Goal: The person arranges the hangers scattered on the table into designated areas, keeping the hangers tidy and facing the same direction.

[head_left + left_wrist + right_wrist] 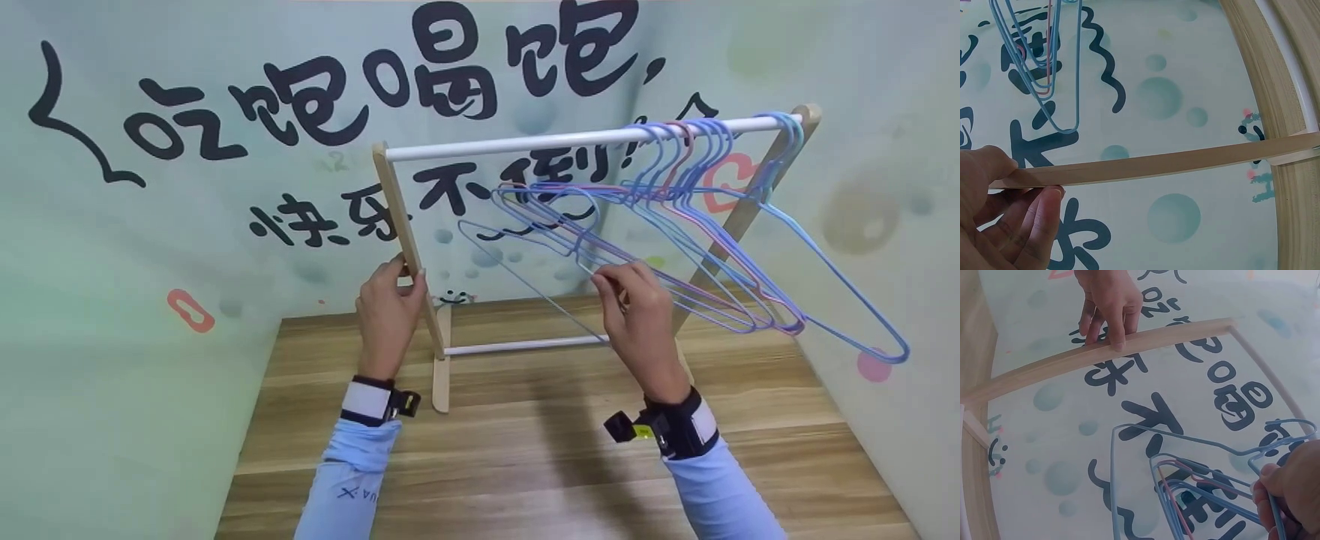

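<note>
My left hand (390,311) grips the left wooden upright (409,240) of a small clothes rack, thumb on one side and fingers on the other, as the left wrist view also shows. In my right hand (641,322) a blue clothes hanger (1185,436) is pinched near its neck. Its hook lies below the white top rail (510,142) in the head view; the right wrist view shows the hook close to the rail, and contact is unclear. Several blue hangers and a reddish one (686,154) hang bunched toward the rail's right end, behind the held hanger.
The rack stands on a wood-grain tabletop (487,457), with a white lower bar (525,346) and a wooden foot (441,386) on the left. One hanger (840,262) juts out to the right. A printed backdrop (187,232) with black characters rises behind.
</note>
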Demonstrator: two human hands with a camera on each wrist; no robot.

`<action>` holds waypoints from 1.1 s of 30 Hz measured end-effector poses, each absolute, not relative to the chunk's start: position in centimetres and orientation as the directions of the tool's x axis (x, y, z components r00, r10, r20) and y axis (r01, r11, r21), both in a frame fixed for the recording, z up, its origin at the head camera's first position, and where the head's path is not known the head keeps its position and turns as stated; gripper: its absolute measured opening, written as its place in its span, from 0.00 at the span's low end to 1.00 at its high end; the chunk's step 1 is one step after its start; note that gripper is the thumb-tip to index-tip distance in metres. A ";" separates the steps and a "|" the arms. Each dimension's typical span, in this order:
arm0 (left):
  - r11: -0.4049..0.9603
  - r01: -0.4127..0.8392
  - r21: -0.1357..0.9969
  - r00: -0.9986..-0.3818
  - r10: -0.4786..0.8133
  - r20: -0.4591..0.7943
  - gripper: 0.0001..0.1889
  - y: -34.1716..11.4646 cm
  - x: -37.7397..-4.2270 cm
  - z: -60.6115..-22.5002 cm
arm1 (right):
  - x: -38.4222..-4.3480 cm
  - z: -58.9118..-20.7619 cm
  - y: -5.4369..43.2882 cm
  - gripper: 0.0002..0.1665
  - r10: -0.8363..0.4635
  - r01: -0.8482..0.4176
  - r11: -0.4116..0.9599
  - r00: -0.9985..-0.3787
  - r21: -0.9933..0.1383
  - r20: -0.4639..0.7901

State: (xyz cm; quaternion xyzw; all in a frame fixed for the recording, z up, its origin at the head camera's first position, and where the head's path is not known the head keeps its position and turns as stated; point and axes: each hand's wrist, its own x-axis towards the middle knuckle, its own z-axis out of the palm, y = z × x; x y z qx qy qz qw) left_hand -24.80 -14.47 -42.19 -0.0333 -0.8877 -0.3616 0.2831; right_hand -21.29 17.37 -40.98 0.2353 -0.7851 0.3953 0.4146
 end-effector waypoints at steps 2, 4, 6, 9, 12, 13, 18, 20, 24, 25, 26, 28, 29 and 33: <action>0.733 0.262 0.627 -0.839 -0.149 0.524 0.15 -14.5 -24.8 -42.2 | -21.3 -40.7 17.4 0.02 -0.042 -0.696 0.577 -0.547 -0.427 0.836; 0.732 0.259 0.631 -0.840 -0.152 0.521 0.15 -14.5 -24.8 -42.3 | -21.2 -40.5 17.4 0.02 -0.040 -0.695 0.578 -0.547 -0.427 0.836; 0.729 0.260 0.633 -0.840 -0.153 0.521 0.15 -14.5 -24.8 -42.3 | -21.2 -40.2 17.5 0.02 -0.037 -0.695 0.580 -0.544 -0.426 0.838; 0.729 0.259 0.633 -0.840 -0.155 0.521 0.14 -14.6 -24.9 -42.3 | -21.1 -39.7 17.6 0.02 -0.031 -0.695 0.583 -0.538 -0.422 0.843; 0.729 0.257 0.635 -0.840 -0.156 0.519 0.14 -14.6 -24.9 -42.3 | -21.1 -39.2 17.8 0.02 -0.026 -0.692 0.589 -0.532 -0.417 0.846; 0.729 0.254 0.635 -0.841 -0.158 0.518 0.14 -14.6 -24.9 -42.3 | -21.0 -39.0 17.9 0.02 -0.024 -0.691 0.592 -0.531 -0.416 0.847; 0.731 0.248 0.635 -0.843 -0.160 0.513 0.14 -14.6 -24.8 -42.3 | -21.0 -37.9 18.3 0.03 -0.017 -0.683 0.605 -0.524 -0.409 0.851; 0.730 0.251 0.635 -0.843 -0.158 0.514 0.14 -14.6 -24.9 -42.3 | -20.9 -37.5 18.4 0.03 -0.014 -0.678 0.611 -0.525 -0.408 0.851; 0.729 0.250 0.638 -0.845 -0.157 0.511 0.14 -14.5 -24.9 -42.3 | -20.9 -36.7 18.8 0.02 -0.007 -0.665 0.622 -0.532 -0.413 0.847; 0.728 0.248 0.639 -0.846 -0.158 0.509 0.14 -14.5 -24.9 -42.3 | -20.8 -36.6 18.8 0.02 -0.006 -0.663 0.624 -0.533 -0.413 0.846; 0.728 0.247 0.640 -0.847 -0.159 0.507 0.14 -14.5 -24.9 -42.3 | -20.9 -36.4 18.9 0.02 -0.003 -0.660 0.628 -0.532 -0.412 0.846; 0.727 0.244 0.642 -0.849 -0.159 0.503 0.14 -14.5 -24.9 -42.3 | -20.9 -36.0 19.1 0.02 0.001 -0.658 0.631 -0.528 -0.410 0.849; 0.728 0.242 0.641 -0.850 -0.159 0.502 0.14 -14.5 -24.9 -42.3 | -21.0 -35.9 19.2 0.02 0.004 -0.659 0.631 -0.525 -0.410 0.851; 0.729 0.239 0.641 -0.851 -0.160 0.499 0.15 -14.5 -24.9 -42.2 | -21.2 -35.2 19.6 0.04 0.019 -0.660 0.635 -0.506 -0.401 0.863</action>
